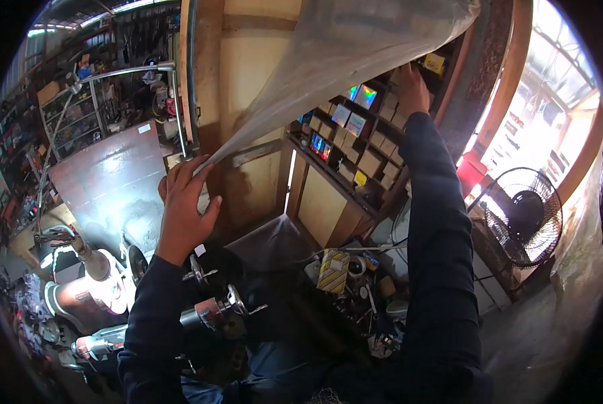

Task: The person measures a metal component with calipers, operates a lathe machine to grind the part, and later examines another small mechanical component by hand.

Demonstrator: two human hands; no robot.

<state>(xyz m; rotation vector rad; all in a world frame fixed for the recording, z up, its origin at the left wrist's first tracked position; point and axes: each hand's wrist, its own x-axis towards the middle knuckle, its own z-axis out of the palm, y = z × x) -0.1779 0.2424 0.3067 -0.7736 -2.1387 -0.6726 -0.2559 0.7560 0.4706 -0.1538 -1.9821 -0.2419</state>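
Observation:
A cloudy clear plastic sheet (pixel 355 50) is drawn up across the front of a wooden shelf (pixel 335 176). Its lower corner is pinched between the fingers and thumb of my left hand (pixel 188 212), left of the shelf. My right hand (pixel 412 93) reaches up into the upper right compartments, under the sheet's edge. Small cardboard boxes (pixel 369 163) fill the rows beneath it, and a yellow box (pixel 434 63) lies just to its right. Shiny rainbow-coloured boxes (pixel 365 96) stand to its left. My right fingertips are partly hidden, so whether they grip a box does not show.
At lower left is a lathe-like machine with a handwheel (pixel 237 299) and a bright lamp beside it. A black fan (pixel 523 215) stands at right. Below the shelf, a yellow striped box (pixel 333 271) lies among tools. A metal panel (pixel 113 182) leans at left.

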